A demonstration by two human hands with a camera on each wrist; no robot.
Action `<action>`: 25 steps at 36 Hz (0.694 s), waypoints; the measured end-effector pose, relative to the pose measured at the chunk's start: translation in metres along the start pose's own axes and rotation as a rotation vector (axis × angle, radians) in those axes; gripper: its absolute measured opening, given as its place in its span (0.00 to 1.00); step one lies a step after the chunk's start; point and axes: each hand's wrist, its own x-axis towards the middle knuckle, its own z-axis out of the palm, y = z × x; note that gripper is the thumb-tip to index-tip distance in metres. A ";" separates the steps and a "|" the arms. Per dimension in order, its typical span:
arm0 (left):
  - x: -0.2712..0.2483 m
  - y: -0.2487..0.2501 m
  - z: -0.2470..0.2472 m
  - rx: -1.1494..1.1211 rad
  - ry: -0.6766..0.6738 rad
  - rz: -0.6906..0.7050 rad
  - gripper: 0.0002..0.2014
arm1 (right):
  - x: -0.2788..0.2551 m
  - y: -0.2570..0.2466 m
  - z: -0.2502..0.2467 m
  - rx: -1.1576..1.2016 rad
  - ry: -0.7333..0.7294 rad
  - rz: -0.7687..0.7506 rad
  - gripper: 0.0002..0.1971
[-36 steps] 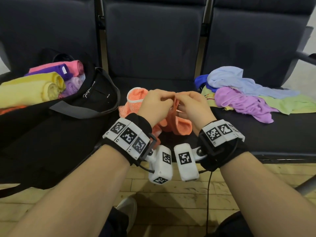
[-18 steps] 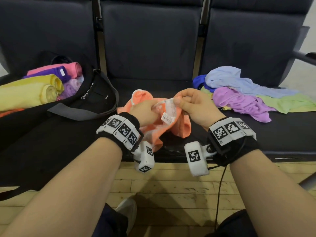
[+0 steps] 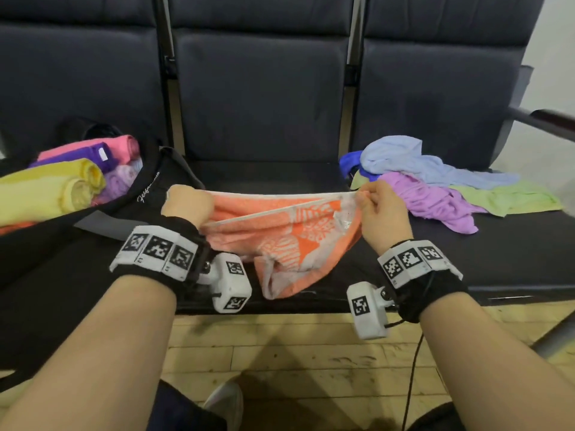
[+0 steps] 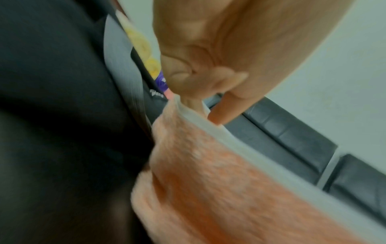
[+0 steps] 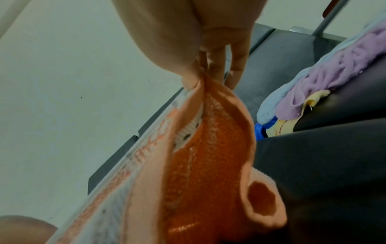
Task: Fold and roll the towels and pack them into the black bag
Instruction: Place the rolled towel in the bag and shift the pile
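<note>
Seats (image 3: 264,98) in dark padding are lined up in a row, and their flat part is used as the bench (image 3: 513,244). At the left end of the bench the black bag (image 3: 93,231) is laid open. Rolled towels (image 3: 56,188) in yellow, purple and pink are packed inside it, side by side. At the right end a loose pile of towels (image 3: 435,188) is heaped, with light blue on top, purple in front and green underneath.

Between the bag and the pile, the orange towel (image 3: 289,231) is held up just above the middle seat. Its top edge with the white border is pulled tight in a line from one hand to the other, and the rest is left to hang down in folds onto the bench.

One end of that edge is pinched by the fingers (image 4: 217,105) of the left hand (image 3: 186,203). The other end is pinched between the thumb and fingers (image 5: 211,66) of the right hand (image 3: 382,213), just beside the purple towel. A small white tag (image 3: 343,220) is seen on the towel just under the right hand.
</note>
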 end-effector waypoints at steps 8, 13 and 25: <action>-0.005 -0.016 0.016 -0.116 0.141 -0.121 0.22 | -0.003 0.008 -0.002 -0.040 0.010 0.033 0.06; 0.004 -0.035 0.010 -0.357 0.346 -0.237 0.14 | -0.005 0.008 -0.003 -0.045 0.004 -0.002 0.06; 0.011 -0.042 0.010 -0.441 0.273 -0.206 0.12 | 0.003 0.023 -0.010 0.012 0.111 0.001 0.11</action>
